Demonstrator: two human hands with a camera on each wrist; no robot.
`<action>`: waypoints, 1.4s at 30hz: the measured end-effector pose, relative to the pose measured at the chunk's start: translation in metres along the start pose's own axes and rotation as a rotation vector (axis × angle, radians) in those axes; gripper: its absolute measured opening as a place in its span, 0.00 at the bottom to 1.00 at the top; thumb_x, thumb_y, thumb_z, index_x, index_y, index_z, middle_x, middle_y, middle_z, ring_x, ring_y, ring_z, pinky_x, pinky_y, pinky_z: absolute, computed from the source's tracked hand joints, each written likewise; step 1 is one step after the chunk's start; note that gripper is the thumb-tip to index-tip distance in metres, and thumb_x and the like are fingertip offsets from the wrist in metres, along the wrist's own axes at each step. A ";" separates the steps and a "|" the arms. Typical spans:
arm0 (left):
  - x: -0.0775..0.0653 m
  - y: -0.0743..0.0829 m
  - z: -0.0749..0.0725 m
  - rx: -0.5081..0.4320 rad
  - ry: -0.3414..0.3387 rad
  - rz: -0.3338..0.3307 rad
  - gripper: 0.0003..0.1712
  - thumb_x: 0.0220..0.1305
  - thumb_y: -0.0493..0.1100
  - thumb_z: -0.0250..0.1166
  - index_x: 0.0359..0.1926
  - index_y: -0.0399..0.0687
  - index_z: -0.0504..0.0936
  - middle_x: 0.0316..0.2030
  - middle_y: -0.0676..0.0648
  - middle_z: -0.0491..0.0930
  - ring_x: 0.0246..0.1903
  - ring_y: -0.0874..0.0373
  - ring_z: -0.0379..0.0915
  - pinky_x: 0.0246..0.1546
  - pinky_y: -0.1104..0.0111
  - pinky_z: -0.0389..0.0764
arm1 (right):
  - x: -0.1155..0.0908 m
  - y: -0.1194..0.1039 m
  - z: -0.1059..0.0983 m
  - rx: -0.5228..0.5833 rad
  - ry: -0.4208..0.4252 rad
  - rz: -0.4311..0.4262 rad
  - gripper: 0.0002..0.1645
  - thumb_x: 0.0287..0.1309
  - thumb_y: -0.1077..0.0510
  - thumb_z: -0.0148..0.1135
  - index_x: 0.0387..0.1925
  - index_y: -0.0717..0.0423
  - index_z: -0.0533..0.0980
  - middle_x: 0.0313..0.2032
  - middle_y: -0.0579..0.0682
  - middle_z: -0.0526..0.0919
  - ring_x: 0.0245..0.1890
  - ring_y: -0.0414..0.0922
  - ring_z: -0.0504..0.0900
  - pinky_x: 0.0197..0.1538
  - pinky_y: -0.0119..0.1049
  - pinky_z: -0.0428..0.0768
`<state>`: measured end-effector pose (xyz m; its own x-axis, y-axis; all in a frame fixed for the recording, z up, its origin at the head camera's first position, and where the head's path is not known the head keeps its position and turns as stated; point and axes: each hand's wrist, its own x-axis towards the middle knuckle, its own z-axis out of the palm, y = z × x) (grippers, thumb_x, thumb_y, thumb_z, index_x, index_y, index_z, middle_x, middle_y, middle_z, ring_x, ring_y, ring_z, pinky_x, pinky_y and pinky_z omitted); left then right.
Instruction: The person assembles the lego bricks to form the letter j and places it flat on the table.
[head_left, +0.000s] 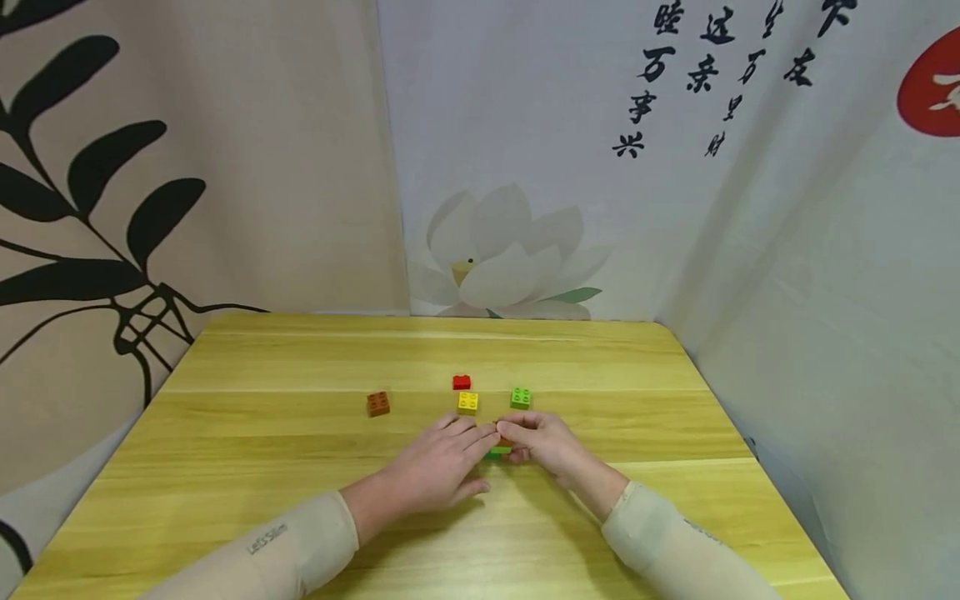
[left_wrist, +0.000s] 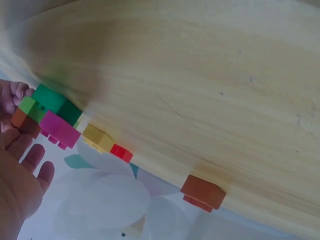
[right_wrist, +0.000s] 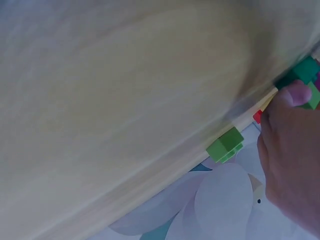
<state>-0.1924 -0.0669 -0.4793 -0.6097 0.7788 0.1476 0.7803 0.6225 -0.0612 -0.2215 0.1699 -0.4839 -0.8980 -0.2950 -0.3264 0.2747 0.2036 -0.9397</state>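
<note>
A small stack of toy building bricks point(left_wrist: 61, 131) stands between my two hands, with dark green, light green, brown and magenta bricks in it. My right hand point(head_left: 546, 443) grips the stack from the right, its thumb and fingers bent about the bricks. Against the left side of the stack, my left hand point(head_left: 438, 463) lies with its fingers stretched out, the fingertips touching or nearly touching the bricks. In the head view the hands hide much of the stack. Just beyond it sits a loose yellow brick point(head_left: 468, 403), with a smaller red brick point(head_left: 461, 382) behind.
A loose brown brick point(head_left: 378, 404) lies to the left and a light green brick point(head_left: 521, 398) to the right, beyond my hands. The wooden table point(head_left: 225, 450) ends at a printed cloth backdrop point(head_left: 525, 125) along its far edge.
</note>
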 end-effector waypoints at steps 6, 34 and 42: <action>-0.005 -0.011 -0.002 -0.071 0.018 -0.017 0.42 0.75 0.67 0.63 0.79 0.49 0.70 0.75 0.49 0.75 0.71 0.49 0.71 0.75 0.50 0.71 | 0.004 0.002 0.002 0.025 0.028 -0.002 0.25 0.74 0.51 0.67 0.60 0.66 0.81 0.50 0.53 0.89 0.41 0.43 0.87 0.48 0.36 0.87; -0.009 -0.066 -0.018 -0.508 0.139 -0.552 0.25 0.69 0.46 0.76 0.63 0.45 0.85 0.56 0.44 0.88 0.60 0.44 0.81 0.64 0.47 0.82 | 0.000 0.008 -0.009 0.142 -0.025 0.071 0.43 0.82 0.32 0.43 0.71 0.65 0.71 0.62 0.63 0.83 0.52 0.52 0.86 0.57 0.42 0.88; 0.045 -0.009 -0.020 -0.414 0.105 -0.285 0.24 0.68 0.51 0.76 0.61 0.49 0.86 0.55 0.49 0.88 0.57 0.50 0.81 0.68 0.49 0.78 | -0.003 0.009 -0.012 0.154 -0.075 0.042 0.46 0.80 0.28 0.41 0.68 0.65 0.73 0.61 0.61 0.84 0.52 0.51 0.87 0.57 0.43 0.88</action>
<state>-0.2239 -0.0391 -0.4519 -0.8053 0.5575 0.2015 0.5882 0.7091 0.3888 -0.2202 0.1842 -0.4898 -0.8580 -0.3593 -0.3670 0.3659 0.0738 -0.9277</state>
